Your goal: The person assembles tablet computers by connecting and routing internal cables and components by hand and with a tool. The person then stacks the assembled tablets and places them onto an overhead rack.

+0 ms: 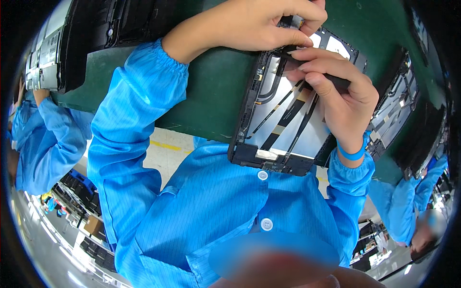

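An opened tablet (pixel 269 110) with a black frame, silver inner plate and dark ribbon cables (pixel 292 111) lies at the near edge of the green table. At its far end, my left hand (pixel 269 26) bends over with thumb and forefinger closed together. Whatever is between them is too small to make out. My right hand (pixel 343 84), a blue band at its wrist, reaches over the tablet's right side. Its thumb and fingertips are closed near the upper middle of the tablet, close to the left thumb. They cover a dark part there, which I cannot identify.
Black device casings (pixel 120 24) stand on the green table (pixel 206 96) at the far left. Another opened tablet (pixel 396 103) lies to the right, beside more dark parts. Co-workers in blue sleeves (pixel 65 139) sit on either side.
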Demonstrator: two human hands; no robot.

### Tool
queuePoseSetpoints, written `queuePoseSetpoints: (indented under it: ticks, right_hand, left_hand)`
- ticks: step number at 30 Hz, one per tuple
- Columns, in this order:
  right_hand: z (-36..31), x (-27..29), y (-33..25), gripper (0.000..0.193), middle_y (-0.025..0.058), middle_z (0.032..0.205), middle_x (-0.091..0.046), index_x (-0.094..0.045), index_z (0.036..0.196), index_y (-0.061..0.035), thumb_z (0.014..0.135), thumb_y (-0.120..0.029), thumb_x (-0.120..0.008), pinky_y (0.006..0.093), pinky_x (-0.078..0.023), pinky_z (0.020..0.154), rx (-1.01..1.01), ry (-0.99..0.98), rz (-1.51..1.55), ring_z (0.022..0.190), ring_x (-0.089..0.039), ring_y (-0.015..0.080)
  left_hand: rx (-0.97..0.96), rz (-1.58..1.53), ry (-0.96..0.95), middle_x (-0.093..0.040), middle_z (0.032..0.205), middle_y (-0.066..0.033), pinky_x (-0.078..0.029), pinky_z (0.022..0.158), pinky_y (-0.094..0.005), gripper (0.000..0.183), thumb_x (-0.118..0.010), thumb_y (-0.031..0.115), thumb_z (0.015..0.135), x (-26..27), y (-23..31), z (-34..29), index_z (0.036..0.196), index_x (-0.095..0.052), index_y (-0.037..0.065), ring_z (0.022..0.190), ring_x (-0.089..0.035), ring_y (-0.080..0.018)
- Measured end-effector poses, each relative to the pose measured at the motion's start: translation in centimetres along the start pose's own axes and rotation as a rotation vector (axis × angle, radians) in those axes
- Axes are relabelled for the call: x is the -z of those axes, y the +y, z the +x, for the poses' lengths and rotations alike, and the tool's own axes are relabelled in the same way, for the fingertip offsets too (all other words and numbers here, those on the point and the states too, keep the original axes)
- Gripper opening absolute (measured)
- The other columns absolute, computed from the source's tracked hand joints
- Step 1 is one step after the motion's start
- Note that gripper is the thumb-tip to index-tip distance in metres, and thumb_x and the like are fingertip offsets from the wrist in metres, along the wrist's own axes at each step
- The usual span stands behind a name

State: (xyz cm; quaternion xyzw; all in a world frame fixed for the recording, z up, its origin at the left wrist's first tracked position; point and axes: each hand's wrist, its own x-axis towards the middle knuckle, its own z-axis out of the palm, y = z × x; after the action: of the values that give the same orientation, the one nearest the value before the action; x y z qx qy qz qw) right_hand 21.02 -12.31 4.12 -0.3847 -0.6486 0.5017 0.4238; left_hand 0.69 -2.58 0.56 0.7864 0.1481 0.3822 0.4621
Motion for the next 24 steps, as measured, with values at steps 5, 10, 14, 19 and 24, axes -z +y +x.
queuePoseSetpoints:
  ticks: [5,10,14,19,24]
  right_hand:
    - [-0.1,-0.4,-0.38,0.008,0.015,0.102,-0.076,-0.074,0.096,0.0024,0.088,0.001,-0.075,0.0306,-0.06,0.082,-0.004,-0.012,-0.112,0.093,-0.075,0.022]
    - [-0.15,-0.13,-0.49,0.007,0.0147,0.101,-0.077,-0.074,0.095,0.0019,0.088,0.001,-0.074,0.0306,-0.06,0.081,0.024,0.015,-0.17,0.092,-0.075,0.0211]
    - [-0.01,-0.4,-0.31,0.007,0.015,0.104,-0.076,-0.073,0.097,0.0037,0.09,0.001,-0.073,0.0297,-0.061,0.078,0.049,0.017,-0.164,0.089,-0.076,0.0205]
    - [-0.3,-0.26,-0.1,0.009,0.0157,0.107,-0.075,-0.07,0.101,0.006,0.093,0.003,-0.07,0.0295,-0.062,0.078,0.002,0.049,-0.099,0.088,-0.076,0.0208]
    - [-0.41,-0.16,-0.11,0.01,0.016,0.109,-0.074,-0.069,0.103,0.0067,0.094,0.003,-0.068,0.0305,-0.062,0.078,0.016,0.047,-0.06,0.088,-0.075,0.0212]
  left_hand:
    - [0.01,0.007,-0.012,-0.049,0.104,-0.0121,-0.044,0.078,-0.0328,0.019,-0.074,0.005,0.079,0.08,0.14,-0.18,0.082,-0.056,0.001,0.09,-0.049,-0.0227]
    - [-0.006,0.012,-0.008,-0.049,0.104,-0.0123,-0.044,0.079,-0.0324,0.018,-0.074,0.004,0.079,-0.06,0.15,0.15,0.082,-0.056,0.001,0.093,-0.05,-0.0233]
    - [-0.027,0.038,0.015,-0.049,0.103,-0.0128,-0.044,0.08,-0.0327,0.017,-0.073,0.003,0.079,0.37,0.26,0.04,0.082,-0.056,0.0,0.093,-0.05,-0.0235]
    - [-0.036,0.016,0.04,-0.05,0.104,-0.0132,-0.048,0.084,-0.0333,0.015,-0.072,0.001,0.081,0.54,-0.09,0.15,0.082,-0.057,-0.001,0.096,-0.056,-0.0235]
    - [0.044,-0.029,0.067,-0.052,0.107,-0.0146,-0.052,0.085,-0.0329,0.014,-0.072,-0.001,0.084,0.7,0.52,-0.08,0.082,-0.057,-0.002,0.102,-0.065,-0.0252]
